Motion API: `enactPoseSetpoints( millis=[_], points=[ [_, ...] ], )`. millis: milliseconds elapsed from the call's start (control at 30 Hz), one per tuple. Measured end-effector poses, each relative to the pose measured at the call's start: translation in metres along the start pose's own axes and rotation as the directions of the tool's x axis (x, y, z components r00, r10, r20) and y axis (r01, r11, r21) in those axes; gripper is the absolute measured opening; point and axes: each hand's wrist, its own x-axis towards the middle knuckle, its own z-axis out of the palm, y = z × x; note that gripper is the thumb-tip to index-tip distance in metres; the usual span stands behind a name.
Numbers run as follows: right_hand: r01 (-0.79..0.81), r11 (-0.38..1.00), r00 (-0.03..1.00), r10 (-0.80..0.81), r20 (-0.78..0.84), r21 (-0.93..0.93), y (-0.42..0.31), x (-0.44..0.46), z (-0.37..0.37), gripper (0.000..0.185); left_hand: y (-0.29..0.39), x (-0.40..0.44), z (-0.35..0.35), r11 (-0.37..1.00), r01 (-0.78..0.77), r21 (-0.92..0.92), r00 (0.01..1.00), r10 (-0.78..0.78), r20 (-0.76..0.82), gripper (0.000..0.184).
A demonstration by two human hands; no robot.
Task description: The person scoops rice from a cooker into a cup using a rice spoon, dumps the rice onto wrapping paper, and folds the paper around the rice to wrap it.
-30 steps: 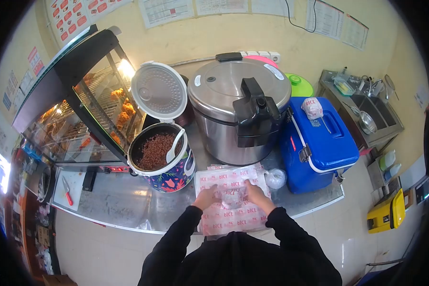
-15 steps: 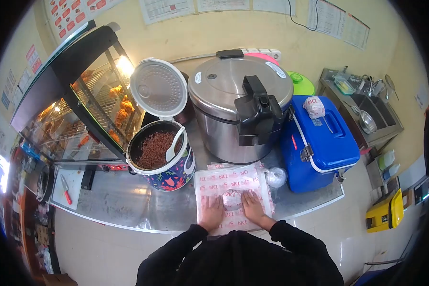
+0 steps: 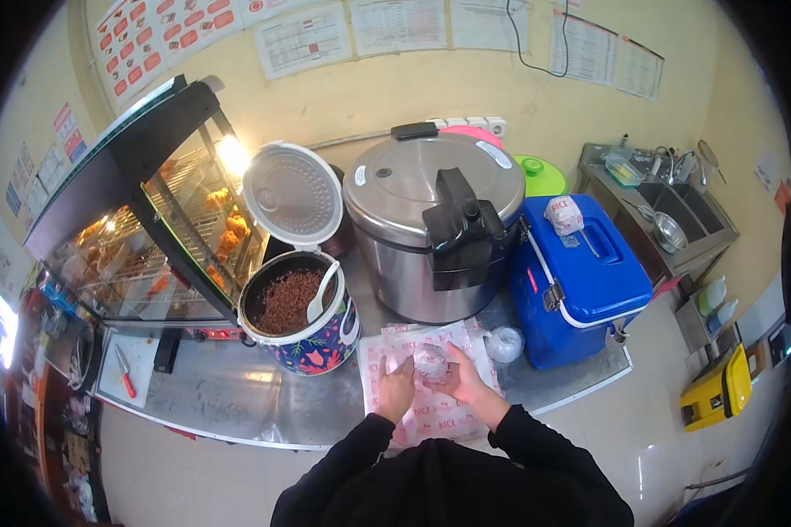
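Note:
A round rice packet (image 3: 430, 361) wrapped in white paper with red "RICE" print is in front of me, over a stack of matching wrapping paper (image 3: 439, 426). My right hand (image 3: 462, 378) cups the packet from its right side, thumb up along the edge and fingers partly beneath it. At the packet's left edge is my left hand (image 3: 397, 389), its thumb and forefinger apart; whether it touches the packet is hard to tell. Just right of the paper stands a clear, round plastic item (image 3: 504, 344), perhaps stacked bowls or lids.
An open rice cooker (image 3: 312, 338) with reddish-brown rice and a white paddle (image 3: 319, 301) stands left. Behind is a large steel cooker (image 3: 426, 281). A blue cooler (image 3: 580, 307) bears another wrapped packet (image 3: 563, 215). A knife (image 3: 125, 373) lies far left near a lit food warmer (image 3: 158, 255).
My hands have gone from pressing flat on the paper beside the packet to closing around it. My right hand has taken hold of the packet. The view has tilted slightly upward.

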Motion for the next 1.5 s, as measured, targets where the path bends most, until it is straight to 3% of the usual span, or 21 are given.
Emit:
enactPoseSetpoints(
  millis=[33,167,267,367,500,567,633,700,733,800,833,900,967,1167,1233,1300,1333,1367,1400,1433,1500],
  points=[
    [-0.036,0.986,0.999,0.032,0.028,0.161,-0.007,-0.007,0.005,0.053,0.001,0.002,-0.008,0.999,-0.044,-0.009,0.998,0.044,-0.049,0.036],
    [-0.117,0.987,0.99,0.108,0.088,0.114,-0.023,-0.026,0.02,0.055,0.004,0.006,-0.03,0.939,-0.345,0.001,0.915,0.337,-0.223,0.044],
    [-0.122,0.98,0.992,0.125,-0.013,0.157,-0.016,-0.033,0.031,0.045,0.014,-0.001,-0.027,0.901,-0.206,-0.381,0.977,0.167,-0.133,0.051],
    [-0.126,0.959,0.955,0.048,0.294,0.254,-0.002,-0.021,0.014,0.046,0.039,-0.012,-0.026,0.722,-0.251,-0.645,0.964,0.123,-0.237,0.054],
    [0.02,0.959,0.937,-0.117,0.329,0.284,-0.001,-0.042,0.022,0.048,0.06,-0.014,-0.028,0.712,-0.436,-0.551,0.88,0.21,-0.425,0.069],
    [0.065,0.96,0.916,-0.166,0.364,0.272,-0.014,-0.058,0.028,0.048,0.061,-0.01,-0.028,0.81,-0.376,-0.451,0.92,0.265,-0.29,0.077],
    [0.244,0.933,0.939,-0.295,0.176,0.263,-0.027,-0.059,0.018,0.046,0.061,-0.006,-0.029,0.884,-0.398,-0.244,0.914,0.359,-0.19,0.079],
    [0.476,0.874,0.858,-0.485,0.168,0.096,-0.05,-0.063,0.013,0.046,0.062,0.001,-0.028,0.862,-0.403,-0.306,0.915,0.377,-0.144,0.074],
    [0.541,0.825,0.812,-0.563,0.155,0.163,-0.069,-0.069,0.011,0.045,0.062,0.001,-0.028,0.861,-0.367,-0.353,0.929,0.36,-0.088,0.074],
    [0.842,0.531,0.537,-0.842,0.052,-0.1,-0.124,-0.084,0.002,0.048,0.049,-0.001,-0.012,0.89,-0.337,-0.307,0.912,0.39,0.13,0.066],
    [0.807,0.386,0.41,-0.911,-0.045,-0.447,-0.151,-0.123,0.024,0.053,0.038,-0.006,0.002,0.893,-0.365,-0.263,0.875,0.425,0.229,0.063],
    [0.523,0.057,0.137,-0.99,0.018,-0.85,-0.207,-0.13,0.005,0.067,0.023,-0.016,0.02,0.886,-0.425,-0.184,0.78,0.462,0.422,0.056],
    [-0.002,0.226,0.243,-0.945,-0.22,-0.974,-0.246,-0.141,0.01,0.078,0.024,-0.017,0.018,0.927,-0.343,-0.152,0.767,0.37,0.524,0.05],
    [-0.365,0.213,0.246,-0.917,-0.314,-0.906,-0.294,-0.099,-0.024,0.069,0.006,-0.029,0.013,0.975,-0.22,-0.021,0.79,0.191,0.583,0.055],
    [-0.404,-0.012,-0.044,-0.999,0.032,-0.915,-0.279,-0.102,-0.024,0.048,-0.006,-0.044,0.008,0.976,-0.219,0.008,0.836,0.183,0.517,0.062],
    [-0.352,-0.319,-0.31,-0.847,0.432,-0.88,-0.266,-0.108,-0.021,0.037,-0.023,-0.062,0.011,0.972,-0.228,0.048,0.932,0.204,0.3,0.068],
    [-0.221,-0.502,-0.361,-0.755,0.548,-0.836,-0.246,-0.115,-0.001,0.025,-0.027,-0.065,0.002,0.987,-0.158,0.009,0.911,0.143,0.388,0.075],
    [-0.088,-0.597,-0.333,-0.737,0.589,-0.797,-0.219,-0.113,0.013,0.018,-0.031,-0.071,-0.001,0.995,-0.098,0.007,0.925,0.089,0.369,0.076],
    [0.161,-0.725,-0.217,-0.688,0.693,-0.67,-0.189,-0.103,0.016,0.013,-0.034,-0.079,-0.002,0.999,-0.039,0.007,0.935,0.034,0.353,0.077],
    [0.249,-0.728,-0.037,-0.666,0.745,-0.639,-0.159,-0.088,0.016,0.013,-0.036,-0.087,-0.001,1.0,0.019,0.006,0.941,-0.02,0.338,0.078],
    [0.142,-0.547,0.389,-0.735,0.554,-0.825,-0.104,-0.031,-0.024,0.033,-0.04,-0.096,0.006,0.996,0.079,-0.031,0.936,-0.063,0.347,0.078]
  ],
)
